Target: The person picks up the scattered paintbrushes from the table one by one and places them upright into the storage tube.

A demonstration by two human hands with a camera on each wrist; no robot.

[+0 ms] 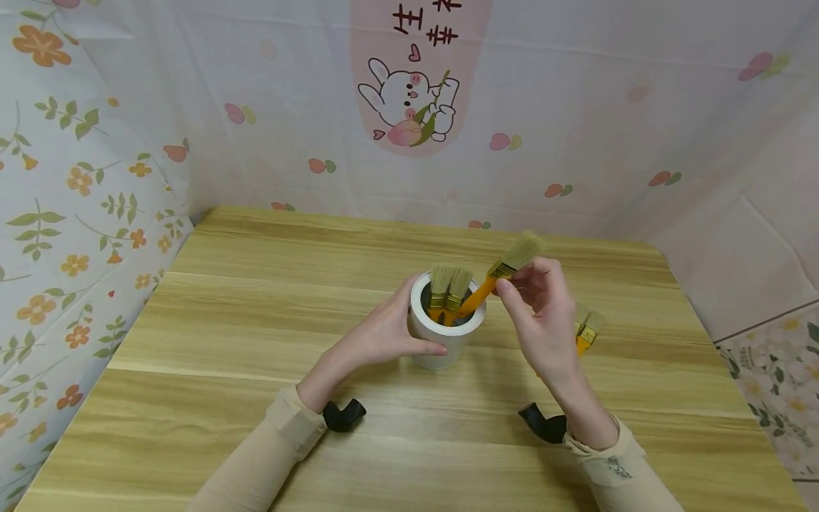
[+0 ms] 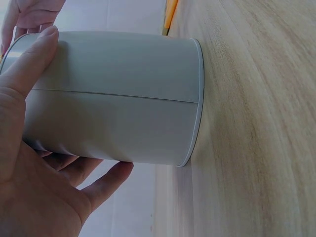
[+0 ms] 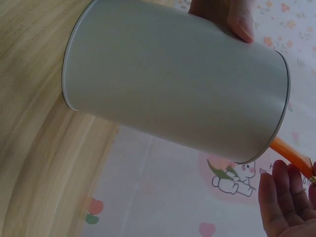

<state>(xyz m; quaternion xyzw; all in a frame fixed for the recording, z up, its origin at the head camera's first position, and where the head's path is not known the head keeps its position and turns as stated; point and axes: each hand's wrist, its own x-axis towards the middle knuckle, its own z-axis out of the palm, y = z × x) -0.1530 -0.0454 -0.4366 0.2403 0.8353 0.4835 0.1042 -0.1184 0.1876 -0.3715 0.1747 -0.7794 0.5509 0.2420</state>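
A pale round can (image 1: pixel 441 352) stands upright on the table, and my left hand (image 1: pixel 384 327) grips its side. In the left wrist view, the thumb and fingers wrap around the can (image 2: pixel 113 108) from opposite sides. Two bristle paintbrushes (image 1: pixel 449 284) stand in it, bristles up. A third paintbrush (image 1: pixel 521 250) slants over the rim, its orange handle (image 3: pixel 291 157) reaching into the can. My right hand (image 1: pixel 544 320) pinches this one near the metal band, to the right of the can. The handle's lower end is hidden inside.
More paintbrushes (image 1: pixel 590 328) lie on the wooden table (image 1: pixel 256 284), partly hidden behind my right forearm. A black curved piece (image 1: pixel 345 415) sits by my left wrist, and another (image 1: pixel 542 422) by my right. Patterned cloth (image 1: pixel 269 85) hangs along the back and left edges.
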